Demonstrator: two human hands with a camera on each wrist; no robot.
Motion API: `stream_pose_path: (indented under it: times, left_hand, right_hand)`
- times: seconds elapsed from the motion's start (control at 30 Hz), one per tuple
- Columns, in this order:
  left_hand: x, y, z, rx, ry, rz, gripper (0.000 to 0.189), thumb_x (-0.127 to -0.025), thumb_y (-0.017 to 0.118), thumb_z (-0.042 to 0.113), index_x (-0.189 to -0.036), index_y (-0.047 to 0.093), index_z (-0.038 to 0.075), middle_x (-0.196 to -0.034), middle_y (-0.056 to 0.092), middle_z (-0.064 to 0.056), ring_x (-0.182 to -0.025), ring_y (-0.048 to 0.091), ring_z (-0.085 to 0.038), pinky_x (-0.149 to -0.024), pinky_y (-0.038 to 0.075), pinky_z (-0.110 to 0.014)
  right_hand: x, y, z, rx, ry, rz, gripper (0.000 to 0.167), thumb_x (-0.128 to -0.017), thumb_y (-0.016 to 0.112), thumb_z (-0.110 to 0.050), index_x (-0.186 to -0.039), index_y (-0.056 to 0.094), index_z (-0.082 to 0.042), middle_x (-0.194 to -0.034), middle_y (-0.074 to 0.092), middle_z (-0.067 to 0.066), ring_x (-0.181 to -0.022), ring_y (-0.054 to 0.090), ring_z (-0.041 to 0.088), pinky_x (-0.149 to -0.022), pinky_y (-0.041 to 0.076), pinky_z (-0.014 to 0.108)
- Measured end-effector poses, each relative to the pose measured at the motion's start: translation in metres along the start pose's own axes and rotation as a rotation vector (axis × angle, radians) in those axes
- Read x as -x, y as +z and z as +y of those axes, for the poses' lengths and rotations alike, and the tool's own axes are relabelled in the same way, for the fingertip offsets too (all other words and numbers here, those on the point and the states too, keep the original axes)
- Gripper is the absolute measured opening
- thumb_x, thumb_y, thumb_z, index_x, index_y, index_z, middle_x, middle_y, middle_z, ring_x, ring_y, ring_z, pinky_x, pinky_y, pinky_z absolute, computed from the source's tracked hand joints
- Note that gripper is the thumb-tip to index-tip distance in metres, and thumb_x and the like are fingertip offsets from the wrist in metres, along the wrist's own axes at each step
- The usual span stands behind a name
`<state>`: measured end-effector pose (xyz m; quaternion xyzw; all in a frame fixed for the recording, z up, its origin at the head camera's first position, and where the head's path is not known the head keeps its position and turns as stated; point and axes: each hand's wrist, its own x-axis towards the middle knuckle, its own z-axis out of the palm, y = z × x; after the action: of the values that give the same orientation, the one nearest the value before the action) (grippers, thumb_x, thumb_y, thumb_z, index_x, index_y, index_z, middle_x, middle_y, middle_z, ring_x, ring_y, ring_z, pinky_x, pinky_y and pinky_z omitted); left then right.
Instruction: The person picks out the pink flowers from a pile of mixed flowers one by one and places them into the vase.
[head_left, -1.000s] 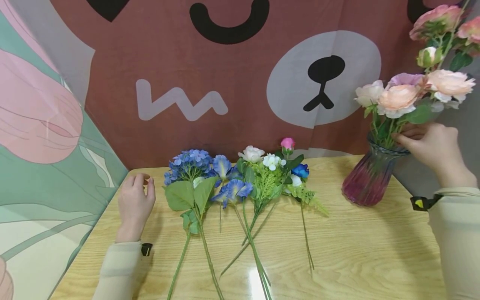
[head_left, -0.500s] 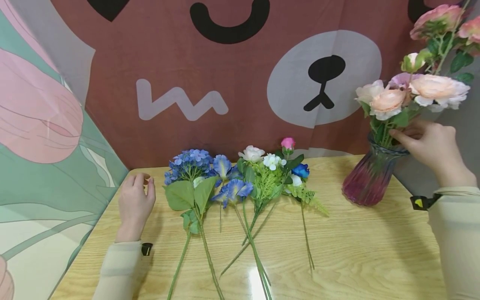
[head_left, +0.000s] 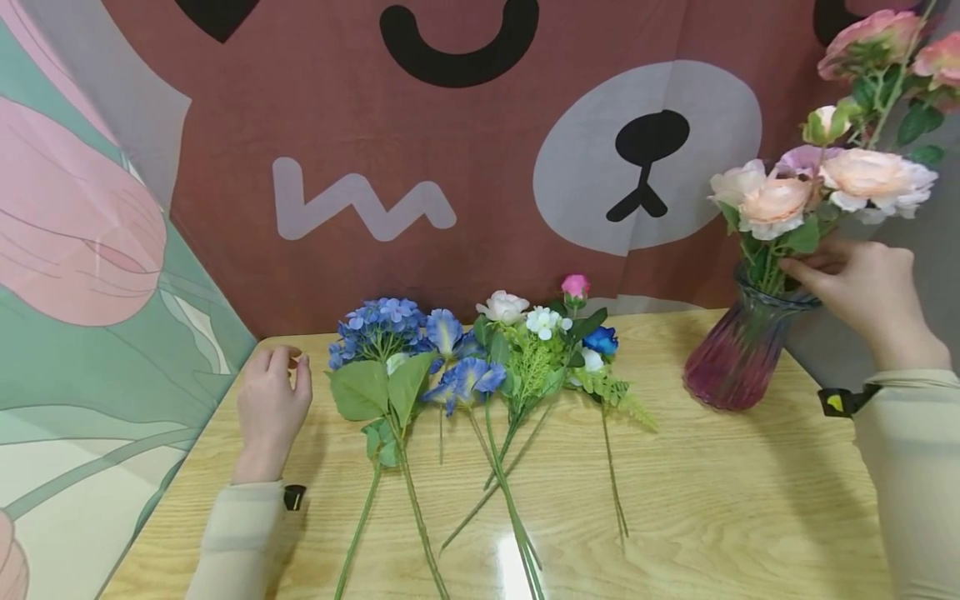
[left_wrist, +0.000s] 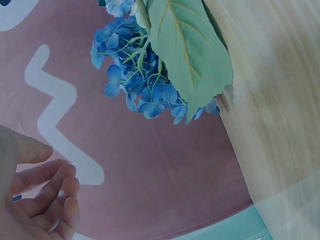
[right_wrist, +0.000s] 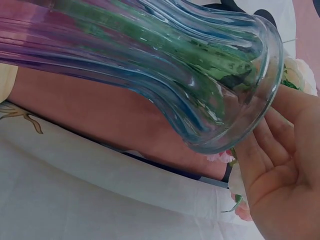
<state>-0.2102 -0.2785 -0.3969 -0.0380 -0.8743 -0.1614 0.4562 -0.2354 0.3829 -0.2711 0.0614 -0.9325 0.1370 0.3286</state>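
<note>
A ribbed glass vase [head_left: 727,358], pink below and bluish at the neck, stands at the table's right with several flowers in it. Just above its rim my right hand [head_left: 870,292] pinches flower stems between thumb and fingers. Peach roses [head_left: 776,207] spread over that hand, and taller pink roses [head_left: 873,46] lean to the upper right. In the right wrist view the vase neck [right_wrist: 200,75] partly hides the fingertips. My left hand [head_left: 272,400] rests at the table's left, fingers loosely curled and holding nothing. Nearest to it lies a blue hydrangea [head_left: 382,325].
Blue irises [head_left: 465,383], a white rose [head_left: 504,308], a pink bud [head_left: 575,287] and a blue rose [head_left: 602,341] lie across the middle of the wooden table [head_left: 705,517], stems toward the front edge. A bear-patterned cloth [head_left: 360,275] hangs behind.
At the vase, the peach roses and the pale bud have turned and shifted slightly left under my right hand. The left hand has stayed still.
</note>
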Motion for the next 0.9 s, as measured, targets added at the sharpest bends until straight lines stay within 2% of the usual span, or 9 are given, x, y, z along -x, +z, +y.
stream_pose_path:
  times: [0.37,0.63,0.73,0.9]
  left_hand:
    - [0.0001,0.0007,-0.0013,0.008,0.001,0.003,0.014,-0.087,0.063,0.009,-0.090,0.063,-0.004,-0.080,0.059,-0.020,-0.070,0.055,-0.036,-0.056,0.043,-0.048]
    - [-0.0007,0.0004,-0.0014,0.012,0.001,0.006,0.013,-0.087,0.063,0.009,-0.089,0.063,-0.004,-0.080,0.059,-0.020,-0.070,0.055,-0.036,-0.056,0.043,-0.048]
    - [-0.0006,0.0007,-0.0012,0.012,0.005,0.009,0.014,-0.087,0.063,0.009,-0.088,0.063,-0.004,-0.079,0.059,-0.019,-0.070,0.054,-0.036,-0.057,0.042,-0.048]
    - [-0.0017,0.0016,0.0010,0.012,0.005,0.011,0.014,-0.088,0.062,0.011,-0.088,0.063,-0.003,-0.079,0.059,-0.019,-0.070,0.055,-0.036,-0.056,0.042,-0.048]
  right_hand:
    - [-0.0007,0.0010,-0.0001,-0.014,0.013,-0.017,0.039,-0.089,0.064,-0.030,-0.091,0.068,0.009,-0.078,0.067,0.030,-0.055,0.017,-0.038,-0.071,0.032,0.053]
    - [0.0015,-0.0008,0.0000,-0.006,0.034,-0.022,0.040,-0.089,0.063,-0.032,-0.091,0.069,0.008,-0.079,0.067,0.029,-0.054,0.017,-0.037,-0.068,0.033,0.051]
    - [0.0020,-0.0022,-0.0002,-0.004,0.039,-0.016,0.040,-0.088,0.064,-0.032,-0.092,0.069,0.008,-0.080,0.067,0.029,-0.054,0.018,-0.037,-0.067,0.032,0.047]
    - [0.0048,-0.0085,-0.0009,-0.023,0.069,0.012,0.040,-0.087,0.066,-0.033,-0.095,0.070,0.005,-0.087,0.067,0.029,-0.057,0.022,-0.038,-0.065,0.029,0.024]
